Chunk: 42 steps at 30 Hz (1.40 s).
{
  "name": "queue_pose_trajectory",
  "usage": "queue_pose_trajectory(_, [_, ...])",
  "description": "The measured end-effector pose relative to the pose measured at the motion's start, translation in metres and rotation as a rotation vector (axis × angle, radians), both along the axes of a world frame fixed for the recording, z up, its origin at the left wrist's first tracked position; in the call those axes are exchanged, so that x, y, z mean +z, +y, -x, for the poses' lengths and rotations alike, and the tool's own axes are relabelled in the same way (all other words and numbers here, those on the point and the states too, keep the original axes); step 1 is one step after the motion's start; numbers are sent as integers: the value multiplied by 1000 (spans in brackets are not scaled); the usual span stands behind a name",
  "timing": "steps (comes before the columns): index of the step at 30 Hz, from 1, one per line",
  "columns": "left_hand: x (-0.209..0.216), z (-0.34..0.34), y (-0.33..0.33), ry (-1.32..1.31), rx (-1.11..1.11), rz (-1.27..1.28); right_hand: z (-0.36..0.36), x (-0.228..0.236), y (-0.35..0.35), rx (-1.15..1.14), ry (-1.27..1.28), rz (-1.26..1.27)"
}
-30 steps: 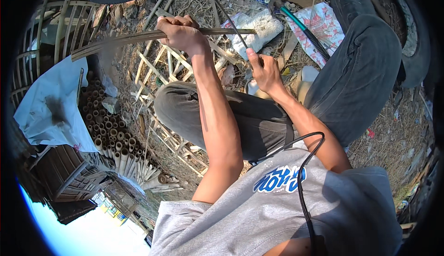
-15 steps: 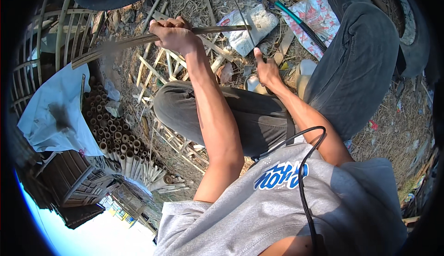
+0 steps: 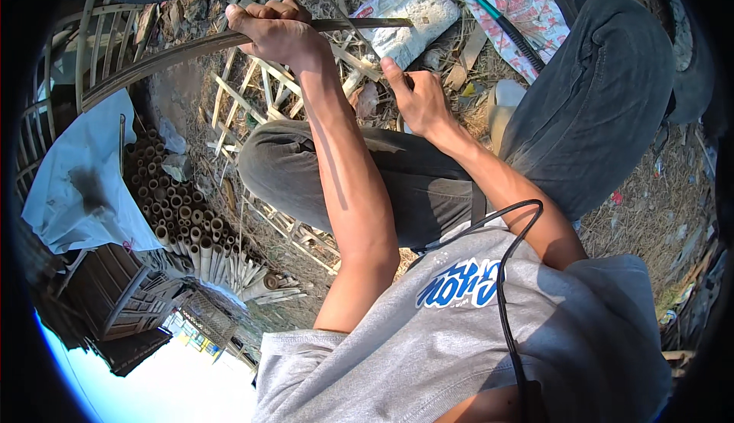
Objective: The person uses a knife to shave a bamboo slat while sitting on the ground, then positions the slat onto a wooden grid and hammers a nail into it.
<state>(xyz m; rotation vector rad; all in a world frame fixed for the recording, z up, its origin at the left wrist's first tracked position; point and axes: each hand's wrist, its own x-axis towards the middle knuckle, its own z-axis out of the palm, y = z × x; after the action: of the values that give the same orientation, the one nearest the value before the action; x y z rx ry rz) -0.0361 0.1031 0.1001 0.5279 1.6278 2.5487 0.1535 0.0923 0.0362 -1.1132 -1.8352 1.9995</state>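
Brown strip point(image 3: 176, 55) now reaches further left

Your ground point(image 3: 634, 217) is brown soil strewn with dry grass and litter. Ahead of you lies a rough white block point(image 3: 428, 18); to its right, a hammer point(image 3: 500, 23) has its green-and-black handle along the edge of a red-patterned sheet point(image 3: 547, 22). You have a flat slat point(image 3: 470, 52) between block and sheet. To your left spreads a lattice point(image 3: 243, 96) of pale strips, and farther left a pile of hollow tubes point(image 3: 183, 217). Off to your right lies a small red scrap point(image 3: 616, 197).
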Motion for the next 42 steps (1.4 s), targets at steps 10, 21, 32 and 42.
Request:
queue_pose_trajectory(10, [-3,9,-4,-105,208,167,-4,-27,-2,29,-344,155])
queue_pose_trajectory(21, [-3,-2,3,112,-55,94,1,-53,13,-199,-493,158])
queue_pose_trajectory(32, [-11,2,-8,97,-83,45,16,-14,7,-76,-53,-43])
queue_pose_trajectory(42, [-9,11,0,120,3,97,17,-4,4,16,-67,310])
